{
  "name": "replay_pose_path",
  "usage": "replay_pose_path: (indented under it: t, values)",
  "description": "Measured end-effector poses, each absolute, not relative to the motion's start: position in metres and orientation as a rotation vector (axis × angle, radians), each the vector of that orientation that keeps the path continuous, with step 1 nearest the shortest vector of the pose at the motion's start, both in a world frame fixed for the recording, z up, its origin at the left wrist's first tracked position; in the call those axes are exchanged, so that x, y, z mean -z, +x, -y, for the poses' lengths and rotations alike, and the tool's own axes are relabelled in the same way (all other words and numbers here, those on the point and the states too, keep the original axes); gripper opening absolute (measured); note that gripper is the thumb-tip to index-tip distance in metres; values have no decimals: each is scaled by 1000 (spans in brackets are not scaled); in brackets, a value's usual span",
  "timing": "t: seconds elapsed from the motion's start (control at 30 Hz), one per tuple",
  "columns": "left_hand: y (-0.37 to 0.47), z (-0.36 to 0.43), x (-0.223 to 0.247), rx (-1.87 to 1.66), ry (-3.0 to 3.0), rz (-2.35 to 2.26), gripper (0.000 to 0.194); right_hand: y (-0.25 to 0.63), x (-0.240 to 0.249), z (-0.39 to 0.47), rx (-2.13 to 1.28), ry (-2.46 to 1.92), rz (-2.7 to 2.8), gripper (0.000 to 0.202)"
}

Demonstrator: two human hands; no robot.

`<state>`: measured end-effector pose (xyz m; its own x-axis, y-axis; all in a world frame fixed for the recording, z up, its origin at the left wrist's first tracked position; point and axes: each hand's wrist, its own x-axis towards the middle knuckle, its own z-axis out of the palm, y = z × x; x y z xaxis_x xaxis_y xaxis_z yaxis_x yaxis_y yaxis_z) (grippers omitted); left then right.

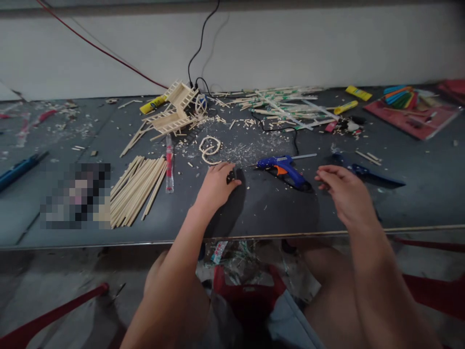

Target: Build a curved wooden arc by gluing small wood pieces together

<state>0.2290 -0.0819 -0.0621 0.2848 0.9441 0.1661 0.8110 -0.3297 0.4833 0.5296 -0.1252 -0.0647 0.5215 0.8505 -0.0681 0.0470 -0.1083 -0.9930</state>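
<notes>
My left hand (pixel 220 185) is low over the dark table, with a small dark thing partly hidden beside its fingers; I cannot make out what it is. Just beyond its fingertips lie curved pieces of pale stick (pixel 210 150). My right hand (pixel 336 186) is raised at the right, thumb and fingers pinched together, and whatever may be between them is too small to tell. Between the hands a blue glue gun (pixel 285 167) with an orange trigger lies on its side. A bundle of pale sticks (pixel 140 191) rests left of my left hand.
A small stick-built model (pixel 174 111) stands at the back, near a yellow tube (pixel 153 104). Loose sticks in wrappers (pixel 286 106) and scraps are strewn behind the glue gun. Dark blue pliers (pixel 374 175) lie at right, beyond them a red packet (pixel 414 116). The table's front edge (pixel 269 236) is close.
</notes>
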Motion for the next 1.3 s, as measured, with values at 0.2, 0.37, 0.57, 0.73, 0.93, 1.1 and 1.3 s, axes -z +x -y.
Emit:
replay_pose_path:
  t: [0.2,0.37,0.57,0.73,0.93,1.1,1.3]
  values:
    - [233,85,68,-616,2297,-1585,27,536,58,134,-797,-1455,711,17]
    - [237,89,69,-769,2279,-1640,21,527,61,142,-966,-1589,887,29]
    - [247,105,68,-838,2267,-1569,19,502,70,139,-1044,-1679,1124,53]
    - [257,118,66,-872,2249,-1461,18,495,60,123,-1057,-1819,1108,56]
    - [258,123,59,-895,2031,-1452,19,482,53,117,-1238,-1785,1097,45]
    - [266,127,56,-955,1607,-1357,22,463,55,132,-1248,-1497,1009,46]
    - [292,137,61,-1070,978,-932,37,435,60,152,-1238,-1237,1040,39]
